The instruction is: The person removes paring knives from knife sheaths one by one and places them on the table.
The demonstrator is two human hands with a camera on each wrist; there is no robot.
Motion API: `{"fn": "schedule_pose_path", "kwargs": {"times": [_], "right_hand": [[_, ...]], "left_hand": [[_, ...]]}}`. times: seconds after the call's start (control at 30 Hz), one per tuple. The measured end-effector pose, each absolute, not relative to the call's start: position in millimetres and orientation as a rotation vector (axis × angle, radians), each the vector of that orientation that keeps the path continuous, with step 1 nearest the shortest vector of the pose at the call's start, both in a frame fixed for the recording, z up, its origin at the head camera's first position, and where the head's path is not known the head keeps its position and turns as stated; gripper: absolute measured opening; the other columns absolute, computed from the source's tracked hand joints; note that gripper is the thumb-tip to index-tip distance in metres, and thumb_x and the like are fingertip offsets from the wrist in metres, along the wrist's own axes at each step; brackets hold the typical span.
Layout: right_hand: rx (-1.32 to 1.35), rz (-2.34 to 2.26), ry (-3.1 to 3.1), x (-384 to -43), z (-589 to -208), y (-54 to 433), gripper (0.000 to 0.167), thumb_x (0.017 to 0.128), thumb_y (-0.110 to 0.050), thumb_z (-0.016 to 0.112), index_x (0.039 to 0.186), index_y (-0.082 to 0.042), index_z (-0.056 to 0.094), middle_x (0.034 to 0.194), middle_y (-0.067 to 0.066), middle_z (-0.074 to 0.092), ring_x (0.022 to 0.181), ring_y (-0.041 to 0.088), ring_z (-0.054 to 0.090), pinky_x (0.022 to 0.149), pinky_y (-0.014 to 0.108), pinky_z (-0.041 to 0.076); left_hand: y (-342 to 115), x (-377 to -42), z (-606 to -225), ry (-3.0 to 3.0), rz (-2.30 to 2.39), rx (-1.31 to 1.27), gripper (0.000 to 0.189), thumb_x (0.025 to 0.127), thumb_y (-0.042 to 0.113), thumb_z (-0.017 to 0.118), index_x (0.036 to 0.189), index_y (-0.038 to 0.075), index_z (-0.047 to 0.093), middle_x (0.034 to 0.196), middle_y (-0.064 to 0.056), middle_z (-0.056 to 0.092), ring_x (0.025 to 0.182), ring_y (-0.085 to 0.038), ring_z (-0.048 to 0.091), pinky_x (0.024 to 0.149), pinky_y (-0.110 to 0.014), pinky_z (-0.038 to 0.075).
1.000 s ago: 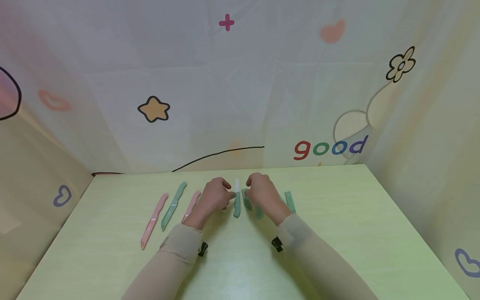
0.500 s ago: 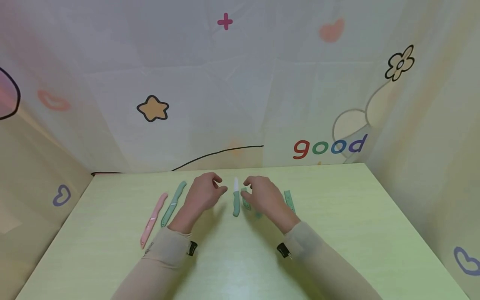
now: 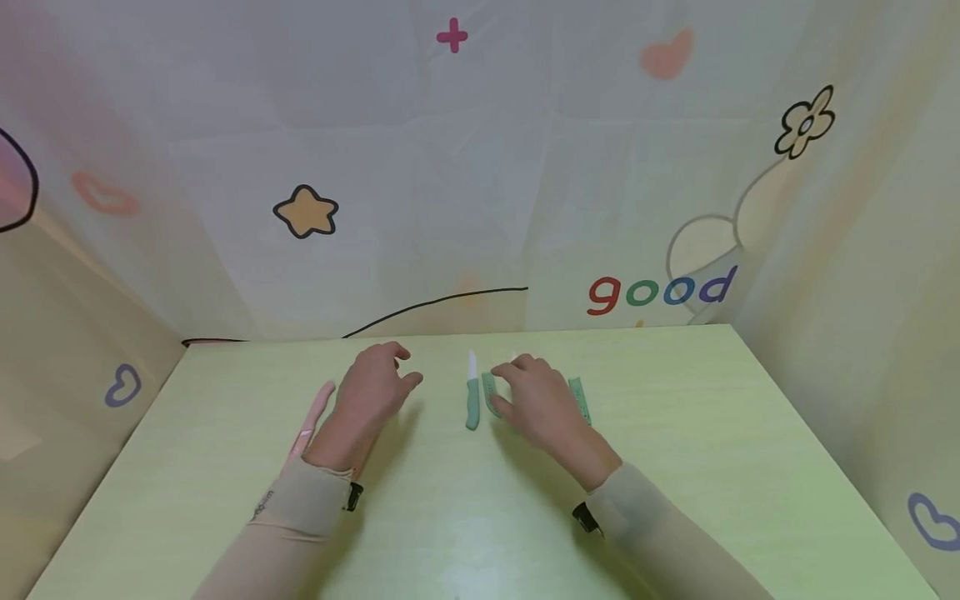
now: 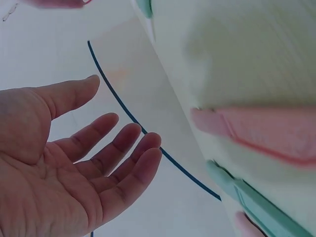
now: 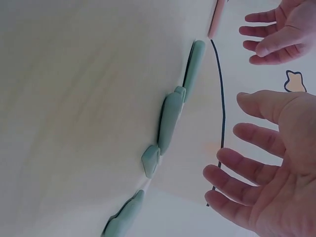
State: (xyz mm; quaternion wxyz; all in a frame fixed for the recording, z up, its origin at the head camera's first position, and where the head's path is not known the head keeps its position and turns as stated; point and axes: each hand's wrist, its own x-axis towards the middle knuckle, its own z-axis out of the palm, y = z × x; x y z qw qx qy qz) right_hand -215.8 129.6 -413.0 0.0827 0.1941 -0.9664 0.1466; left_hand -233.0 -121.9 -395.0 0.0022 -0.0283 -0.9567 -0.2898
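Note:
My left hand (image 3: 371, 387) hovers above the left part of the table, its fingers loosely bent and holding nothing. Below it lie a pink knife (image 3: 321, 404), partly covered by the arm, and a green sheathed knife (image 4: 266, 210), seen in the left wrist view. A green-handled knife (image 3: 472, 404) with a bare white blade lies between the hands. Just right of it is a green sheath (image 3: 490, 393). Over that side hangs my right hand (image 3: 538, 400), fingers relaxed, nothing held. Another green handle (image 5: 170, 121) shows in the right wrist view.
Another green sheath (image 3: 578, 400) lies right of my right hand, partly behind it. A second pink knife (image 4: 276, 131) is blurred in the left wrist view. A patterned curtain (image 3: 420, 192) stands behind the pale table (image 3: 712, 467).
My left hand has drawn away from the bare green knife, moving left over the knives there. My right hand has shifted slightly right. The bare green knife stays on the table.

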Motion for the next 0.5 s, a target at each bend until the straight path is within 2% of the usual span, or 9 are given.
{"fn": "schedule_pose_path", "kwargs": {"times": [0.17, 0.23, 0.4, 0.5], "right_hand": [[0.634, 0.465, -2.839, -209.0, -414.0, 131.1, 0.036, 0.097, -0.024, 0.078, 0.130, -0.009, 0.074, 0.122, 0.012, 0.069, 0.110, 0.034, 0.065, 0.088, 0.047, 0.057], [0.649, 0.479, -2.825, -206.7, -414.0, 130.7, 0.036, 0.097, -0.023, 0.078, 0.130, -0.009, 0.074, 0.122, 0.012, 0.069, 0.111, 0.034, 0.065, 0.090, 0.047, 0.057], [0.688, 0.500, -2.790, -201.3, -415.6, 127.2, 0.035, 0.096, -0.022, 0.080, 0.128, -0.008, 0.074, 0.121, 0.011, 0.070, 0.110, 0.034, 0.066, 0.089, 0.045, 0.058], [0.704, 0.548, -2.798, -197.5, -416.0, 123.0, 0.036, 0.096, -0.022, 0.080, 0.128, -0.008, 0.074, 0.122, 0.011, 0.070, 0.110, 0.034, 0.066, 0.087, 0.044, 0.059]], "left_hand": [[-135.1, -235.5, -400.7, -3.031, -0.935, -0.038, 0.047, 0.100, 0.022, 0.068, 0.140, -0.001, 0.062, 0.115, -0.017, 0.074, 0.099, -0.029, 0.070, 0.083, -0.044, 0.055], [-138.5, -237.0, -403.8, -3.048, -0.942, -0.003, 0.049, 0.100, 0.022, 0.067, 0.142, -0.002, 0.060, 0.116, -0.017, 0.074, 0.096, -0.028, 0.070, 0.082, -0.043, 0.055], [-143.4, -240.5, -411.7, -3.084, -0.944, 0.057, 0.049, 0.104, 0.024, 0.065, 0.142, -0.006, 0.057, 0.137, -0.023, 0.066, 0.106, -0.033, 0.067, 0.091, -0.047, 0.055], [-144.8, -242.8, -416.3, -3.119, -0.917, 0.062, 0.050, 0.107, 0.026, 0.064, 0.142, -0.009, 0.056, 0.138, -0.026, 0.063, 0.109, -0.034, 0.067, 0.097, -0.050, 0.054]]}}
